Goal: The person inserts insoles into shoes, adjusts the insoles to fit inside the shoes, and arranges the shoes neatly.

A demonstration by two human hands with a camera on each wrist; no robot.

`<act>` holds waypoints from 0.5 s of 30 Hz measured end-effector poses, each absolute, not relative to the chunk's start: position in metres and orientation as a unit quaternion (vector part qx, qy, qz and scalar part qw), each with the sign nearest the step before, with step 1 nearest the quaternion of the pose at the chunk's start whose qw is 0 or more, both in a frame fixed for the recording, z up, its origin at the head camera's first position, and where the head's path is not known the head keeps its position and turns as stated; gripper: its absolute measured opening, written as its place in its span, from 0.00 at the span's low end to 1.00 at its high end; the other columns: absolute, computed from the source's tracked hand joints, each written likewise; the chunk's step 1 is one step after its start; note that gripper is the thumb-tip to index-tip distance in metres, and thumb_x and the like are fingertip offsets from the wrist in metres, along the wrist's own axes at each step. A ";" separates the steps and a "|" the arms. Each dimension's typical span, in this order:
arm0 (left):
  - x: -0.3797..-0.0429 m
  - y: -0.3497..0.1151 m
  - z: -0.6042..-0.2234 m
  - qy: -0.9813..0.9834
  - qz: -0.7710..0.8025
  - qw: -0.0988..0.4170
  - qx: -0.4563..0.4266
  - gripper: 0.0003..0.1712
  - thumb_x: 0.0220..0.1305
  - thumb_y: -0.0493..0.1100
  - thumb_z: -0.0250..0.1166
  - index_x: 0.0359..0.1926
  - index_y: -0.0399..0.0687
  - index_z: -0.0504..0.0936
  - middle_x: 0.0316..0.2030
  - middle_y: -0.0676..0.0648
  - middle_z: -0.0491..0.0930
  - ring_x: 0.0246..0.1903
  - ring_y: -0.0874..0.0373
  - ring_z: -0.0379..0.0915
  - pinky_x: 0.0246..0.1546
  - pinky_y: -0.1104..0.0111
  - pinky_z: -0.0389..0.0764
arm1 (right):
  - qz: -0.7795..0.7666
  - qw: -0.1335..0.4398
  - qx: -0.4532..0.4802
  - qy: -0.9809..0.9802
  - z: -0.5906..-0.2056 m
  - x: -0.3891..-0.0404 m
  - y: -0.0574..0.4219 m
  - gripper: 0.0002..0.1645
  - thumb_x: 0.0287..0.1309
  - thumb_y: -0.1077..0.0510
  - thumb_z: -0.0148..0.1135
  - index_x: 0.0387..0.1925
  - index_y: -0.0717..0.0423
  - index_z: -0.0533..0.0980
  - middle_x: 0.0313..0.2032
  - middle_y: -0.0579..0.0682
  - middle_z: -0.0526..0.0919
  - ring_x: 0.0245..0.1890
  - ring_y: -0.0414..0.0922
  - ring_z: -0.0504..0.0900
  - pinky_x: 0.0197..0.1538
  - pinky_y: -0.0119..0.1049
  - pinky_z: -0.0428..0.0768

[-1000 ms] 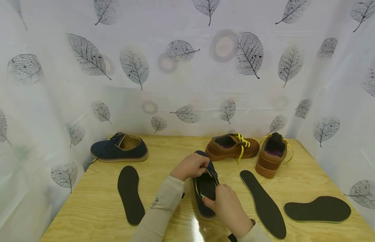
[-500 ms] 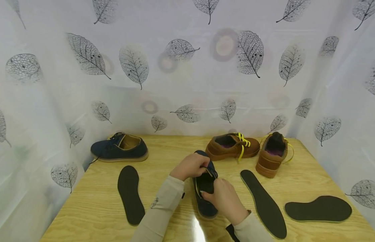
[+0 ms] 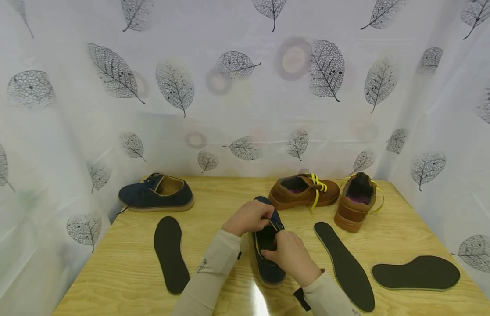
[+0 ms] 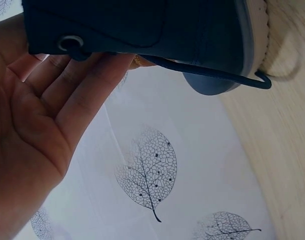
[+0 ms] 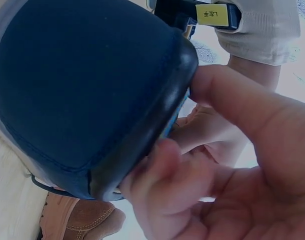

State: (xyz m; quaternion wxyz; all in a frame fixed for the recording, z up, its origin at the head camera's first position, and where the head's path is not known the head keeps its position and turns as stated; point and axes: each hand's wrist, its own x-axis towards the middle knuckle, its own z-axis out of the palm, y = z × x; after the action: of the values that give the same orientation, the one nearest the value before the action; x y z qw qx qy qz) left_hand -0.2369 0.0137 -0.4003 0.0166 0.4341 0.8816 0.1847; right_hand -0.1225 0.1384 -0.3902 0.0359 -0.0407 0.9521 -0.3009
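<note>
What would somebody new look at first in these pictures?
Probably two bare hands holding a dark blue lace-up shoe around the light wooden table's middle. Next, maybe the bright yellow laces on two brown shoes, back right. Behind everything, big dark leaves dot the white curtain.

Across the table, the middle shoe has a first insole to its left, a second insole and a third insole to its right, another shoe behind the first insole, and a third shoe and a fourth shoe (side by side) at back right, before the curtain.
</note>
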 end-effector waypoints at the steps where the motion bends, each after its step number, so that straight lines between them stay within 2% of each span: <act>1: -0.237 0.014 -0.400 0.882 0.185 0.017 0.434 0.19 0.64 0.38 0.64 0.20 0.52 0.66 0.17 0.56 0.63 0.19 0.62 0.59 0.26 0.72 0.62 | -0.300 0.036 -0.046 0.952 -0.390 -0.123 0.139 0.23 0.48 0.56 0.75 0.11 0.56 0.70 0.13 0.45 0.67 0.12 0.40 0.66 0.18 0.32 0.64; 4: -0.237 0.013 -0.401 0.882 0.186 0.018 0.433 0.19 0.64 0.38 0.64 0.20 0.52 0.66 0.17 0.56 0.63 0.19 0.62 0.59 0.25 0.72 0.62 | -0.290 0.042 -0.062 0.954 -0.390 -0.123 0.140 0.18 0.46 0.55 0.75 0.13 0.56 0.75 0.14 0.45 0.73 0.14 0.40 0.70 0.19 0.33 0.68; 8: -0.237 0.014 -0.400 0.882 0.183 0.017 0.435 0.19 0.64 0.38 0.64 0.21 0.52 0.66 0.17 0.56 0.63 0.19 0.62 0.60 0.25 0.72 0.62 | -0.274 0.062 -0.074 0.957 -0.388 -0.123 0.143 0.18 0.48 0.54 0.75 0.13 0.55 0.77 0.13 0.44 0.74 0.14 0.39 0.71 0.19 0.32 0.69; 11: -0.237 0.014 -0.400 0.881 0.182 0.016 0.436 0.19 0.64 0.38 0.64 0.21 0.52 0.66 0.17 0.56 0.62 0.19 0.62 0.59 0.26 0.72 0.62 | -0.265 0.083 -0.079 0.958 -0.384 -0.124 0.145 0.21 0.52 0.56 0.72 0.10 0.54 0.75 0.10 0.42 0.69 0.12 0.38 0.67 0.18 0.31 0.65; 15: -0.237 0.013 -0.400 0.880 0.184 0.015 0.438 0.19 0.64 0.38 0.64 0.20 0.52 0.66 0.17 0.56 0.63 0.19 0.62 0.59 0.26 0.72 0.62 | -0.261 0.082 -0.089 0.958 -0.382 -0.125 0.146 0.26 0.55 0.67 0.64 0.06 0.53 0.68 0.08 0.40 0.60 0.10 0.37 0.59 0.18 0.30 0.57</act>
State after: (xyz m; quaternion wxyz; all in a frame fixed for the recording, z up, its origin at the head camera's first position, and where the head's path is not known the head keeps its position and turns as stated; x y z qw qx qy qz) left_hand -0.2367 0.0135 -0.4003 0.0146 0.4382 0.8797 0.1840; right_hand -0.1255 0.1458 -0.3818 0.0815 -0.0892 0.9578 -0.2608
